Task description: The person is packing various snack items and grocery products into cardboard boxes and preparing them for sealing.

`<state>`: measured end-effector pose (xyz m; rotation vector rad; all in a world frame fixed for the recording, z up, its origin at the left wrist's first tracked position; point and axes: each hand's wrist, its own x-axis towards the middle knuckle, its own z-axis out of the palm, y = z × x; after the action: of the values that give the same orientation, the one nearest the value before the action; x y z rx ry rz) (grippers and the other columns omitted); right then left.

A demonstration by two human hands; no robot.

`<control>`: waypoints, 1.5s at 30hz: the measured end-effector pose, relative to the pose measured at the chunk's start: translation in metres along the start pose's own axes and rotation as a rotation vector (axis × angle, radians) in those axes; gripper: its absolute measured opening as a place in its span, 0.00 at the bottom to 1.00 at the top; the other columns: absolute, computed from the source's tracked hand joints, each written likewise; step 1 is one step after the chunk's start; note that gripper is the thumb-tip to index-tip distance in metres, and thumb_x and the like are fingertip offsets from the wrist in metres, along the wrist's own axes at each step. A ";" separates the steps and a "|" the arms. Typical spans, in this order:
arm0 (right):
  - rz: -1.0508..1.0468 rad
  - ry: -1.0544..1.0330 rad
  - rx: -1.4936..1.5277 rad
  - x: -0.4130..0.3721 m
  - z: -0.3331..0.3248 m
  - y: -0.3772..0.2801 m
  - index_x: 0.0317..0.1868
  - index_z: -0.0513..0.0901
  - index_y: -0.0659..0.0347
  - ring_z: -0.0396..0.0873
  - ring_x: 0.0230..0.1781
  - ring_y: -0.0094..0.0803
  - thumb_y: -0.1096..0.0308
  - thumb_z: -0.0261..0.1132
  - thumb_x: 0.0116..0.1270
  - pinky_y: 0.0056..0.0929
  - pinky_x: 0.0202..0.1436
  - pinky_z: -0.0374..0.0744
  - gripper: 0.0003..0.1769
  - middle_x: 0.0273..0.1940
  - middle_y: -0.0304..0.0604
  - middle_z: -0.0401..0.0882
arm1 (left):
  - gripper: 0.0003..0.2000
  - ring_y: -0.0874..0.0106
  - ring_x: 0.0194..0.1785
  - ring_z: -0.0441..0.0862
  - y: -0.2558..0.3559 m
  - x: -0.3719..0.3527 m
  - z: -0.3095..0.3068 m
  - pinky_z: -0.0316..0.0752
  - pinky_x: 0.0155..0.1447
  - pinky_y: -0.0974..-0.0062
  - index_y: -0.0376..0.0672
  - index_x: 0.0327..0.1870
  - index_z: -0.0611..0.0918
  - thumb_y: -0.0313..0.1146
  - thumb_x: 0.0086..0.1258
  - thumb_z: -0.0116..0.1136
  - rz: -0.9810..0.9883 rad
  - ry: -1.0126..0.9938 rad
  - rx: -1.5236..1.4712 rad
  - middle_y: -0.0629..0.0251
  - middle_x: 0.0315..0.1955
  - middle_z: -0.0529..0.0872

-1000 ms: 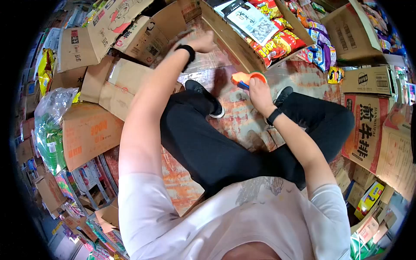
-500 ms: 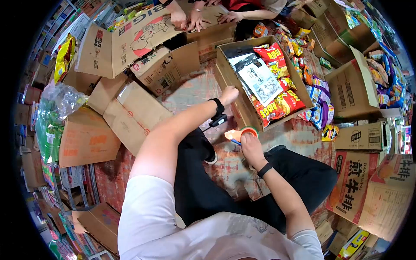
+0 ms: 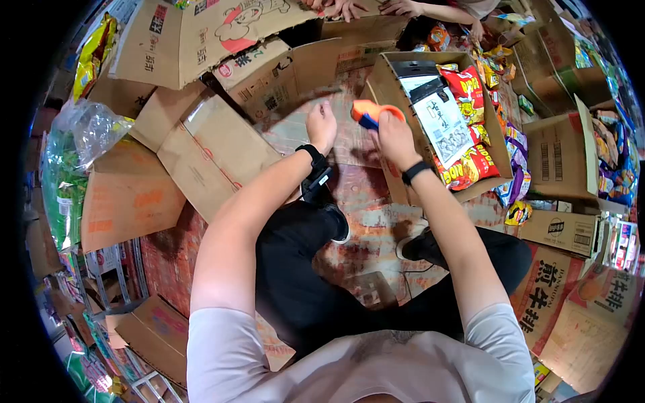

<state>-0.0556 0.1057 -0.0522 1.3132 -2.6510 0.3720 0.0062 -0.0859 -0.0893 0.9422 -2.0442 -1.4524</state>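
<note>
My right hand (image 3: 395, 138) grips an orange tape dispenser (image 3: 373, 114) with a blue part, held over the left edge of an open cardboard box (image 3: 398, 176). Inside that box lie red snack bags (image 3: 470, 164) and a white-and-black printed packet (image 3: 440, 124). My left hand (image 3: 322, 127) is raised over the floor to the left of the dispenser, its fingers curled together; whether something small is between them cannot be made out.
Open cartons (image 3: 215, 158) stand at the left, beside a clear plastic bag of green packs (image 3: 67, 201). A co-worker's hands (image 3: 346, 8) rest by a large carton at the top. Loose snack packs (image 3: 516, 164) and more boxes (image 3: 554, 151) lie at the right.
My right hand has lifted the dispenser up and away from the box's lower corner. My left hand has moved left, off the box's side. The view has shifted.
</note>
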 end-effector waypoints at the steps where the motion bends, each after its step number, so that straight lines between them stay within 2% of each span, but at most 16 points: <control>1: 0.009 -0.022 -0.015 0.020 0.001 0.001 0.42 0.70 0.63 0.80 0.41 0.48 0.58 0.71 0.59 0.45 0.42 0.78 0.22 0.38 0.52 0.76 | 0.20 0.45 0.43 0.81 -0.002 0.000 -0.002 0.74 0.51 0.55 0.33 0.43 0.82 0.44 0.77 0.47 0.032 0.047 -0.014 0.42 0.35 0.84; 10: -0.038 -0.112 -0.001 0.151 0.053 0.024 0.45 0.72 0.66 0.82 0.42 0.50 0.62 0.70 0.61 0.45 0.46 0.80 0.21 0.40 0.55 0.81 | 0.17 0.51 0.49 0.79 0.011 0.009 0.002 0.72 0.56 0.59 0.32 0.45 0.81 0.40 0.78 0.47 0.058 0.150 -0.130 0.46 0.43 0.83; 15: -0.069 -0.094 -0.042 0.139 0.091 0.041 0.43 0.74 0.64 0.83 0.40 0.52 0.68 0.60 0.65 0.46 0.45 0.80 0.10 0.40 0.56 0.82 | 0.17 0.54 0.48 0.81 0.009 0.005 0.004 0.74 0.52 0.62 0.33 0.44 0.81 0.41 0.77 0.48 0.069 0.098 0.002 0.45 0.42 0.84; 21: -0.006 -0.143 0.023 0.031 0.034 0.007 0.46 0.72 0.64 0.81 0.43 0.51 0.66 0.66 0.62 0.47 0.44 0.79 0.16 0.38 0.55 0.80 | 0.19 0.56 0.35 0.85 0.036 0.035 -0.015 0.77 0.43 0.62 0.35 0.35 0.84 0.43 0.75 0.51 0.108 0.003 -0.032 0.53 0.29 0.87; 23: -0.021 -0.272 -0.025 0.010 0.028 0.007 0.49 0.70 0.66 0.82 0.42 0.51 0.63 0.68 0.62 0.48 0.44 0.79 0.21 0.39 0.56 0.80 | 0.18 0.64 0.31 0.86 0.049 0.045 -0.031 0.77 0.38 0.66 0.34 0.34 0.84 0.42 0.74 0.54 0.182 -0.004 -0.124 0.55 0.27 0.88; 24: 0.001 -0.308 0.053 -0.019 0.008 0.000 0.49 0.69 0.66 0.82 0.42 0.52 0.61 0.68 0.62 0.48 0.43 0.79 0.23 0.40 0.57 0.80 | 0.18 0.67 0.34 0.87 0.076 0.063 -0.078 0.77 0.40 0.69 0.33 0.37 0.85 0.42 0.75 0.54 0.359 -0.187 -0.053 0.55 0.29 0.88; 25: 0.016 -0.356 0.130 -0.044 -0.006 -0.005 0.50 0.69 0.67 0.82 0.41 0.53 0.60 0.69 0.62 0.48 0.43 0.79 0.25 0.40 0.58 0.80 | 0.17 0.69 0.37 0.86 0.095 0.061 -0.106 0.78 0.43 0.71 0.33 0.41 0.85 0.42 0.75 0.54 0.482 -0.203 -0.084 0.56 0.33 0.89; 26: -0.018 -0.295 0.118 -0.047 -0.007 -0.005 0.51 0.68 0.68 0.82 0.40 0.55 0.59 0.70 0.62 0.48 0.43 0.79 0.27 0.41 0.61 0.81 | 0.17 0.69 0.40 0.86 0.097 0.060 -0.112 0.78 0.46 0.72 0.34 0.45 0.85 0.42 0.75 0.55 0.448 -0.241 -0.050 0.55 0.36 0.89; 28: -0.079 -0.330 0.164 -0.080 -0.065 -0.010 0.49 0.69 0.68 0.81 0.41 0.57 0.57 0.71 0.61 0.49 0.44 0.79 0.27 0.40 0.60 0.80 | 0.14 0.73 0.45 0.85 0.132 0.040 -0.201 0.78 0.51 0.76 0.37 0.52 0.84 0.38 0.75 0.58 0.664 -0.122 0.210 0.63 0.40 0.89; 31: -0.197 -0.207 0.172 -0.099 -0.166 0.001 0.46 0.71 0.66 0.80 0.41 0.57 0.59 0.71 0.60 0.49 0.44 0.78 0.24 0.38 0.58 0.80 | 0.13 0.76 0.45 0.83 0.159 0.015 -0.291 0.78 0.51 0.76 0.36 0.53 0.83 0.35 0.75 0.57 0.586 0.001 0.177 0.62 0.41 0.88; 32: -0.169 -0.248 0.118 -0.092 -0.199 0.016 0.45 0.72 0.66 0.79 0.42 0.57 0.60 0.71 0.60 0.49 0.45 0.77 0.22 0.38 0.58 0.79 | 0.14 0.76 0.41 0.83 0.164 0.011 -0.296 0.77 0.46 0.78 0.35 0.54 0.83 0.35 0.74 0.59 0.698 0.052 0.265 0.60 0.42 0.88; 35: -0.219 -0.228 0.027 -0.117 -0.285 0.021 0.43 0.72 0.64 0.78 0.44 0.56 0.63 0.70 0.61 0.49 0.46 0.76 0.18 0.38 0.57 0.78 | 0.16 0.75 0.49 0.81 0.216 -0.031 -0.390 0.76 0.52 0.75 0.38 0.59 0.80 0.34 0.76 0.56 0.845 0.203 0.367 0.61 0.50 0.85; 39: -0.037 0.032 -0.243 -0.191 -0.404 0.111 0.44 0.71 0.64 0.76 0.44 0.56 0.61 0.71 0.62 0.47 0.46 0.75 0.21 0.40 0.54 0.76 | 0.18 0.72 0.58 0.78 0.294 -0.104 -0.473 0.73 0.61 0.71 0.41 0.66 0.75 0.32 0.78 0.52 0.991 0.305 0.494 0.59 0.59 0.80; 41: 0.284 0.170 -0.115 -0.255 -0.451 0.188 0.52 0.74 0.65 0.77 0.51 0.58 0.61 0.68 0.66 0.46 0.52 0.75 0.21 0.47 0.60 0.78 | 0.19 0.69 0.60 0.78 0.315 -0.139 -0.492 0.72 0.64 0.70 0.41 0.68 0.74 0.33 0.79 0.50 1.003 0.353 0.440 0.57 0.61 0.78; 43: 0.205 0.305 -0.567 -0.299 -0.451 0.254 0.60 0.71 0.67 0.76 0.54 0.56 0.58 0.64 0.71 0.44 0.56 0.74 0.26 0.52 0.62 0.77 | 0.20 0.67 0.63 0.77 0.346 -0.179 -0.507 0.71 0.67 0.68 0.40 0.69 0.72 0.35 0.79 0.48 1.024 0.410 0.331 0.56 0.62 0.78; 45: 0.590 0.246 -0.280 -0.353 -0.483 0.258 0.64 0.69 0.69 0.76 0.56 0.56 0.54 0.62 0.73 0.42 0.59 0.73 0.30 0.55 0.63 0.76 | 0.22 0.64 0.62 0.78 0.370 -0.222 -0.495 0.68 0.69 0.67 0.35 0.69 0.70 0.38 0.81 0.44 1.052 0.523 0.374 0.52 0.62 0.78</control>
<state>-0.0340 0.6643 0.2824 0.3633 -2.6943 0.1986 0.4017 -0.1528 0.4304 0.1933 -1.9046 -0.2423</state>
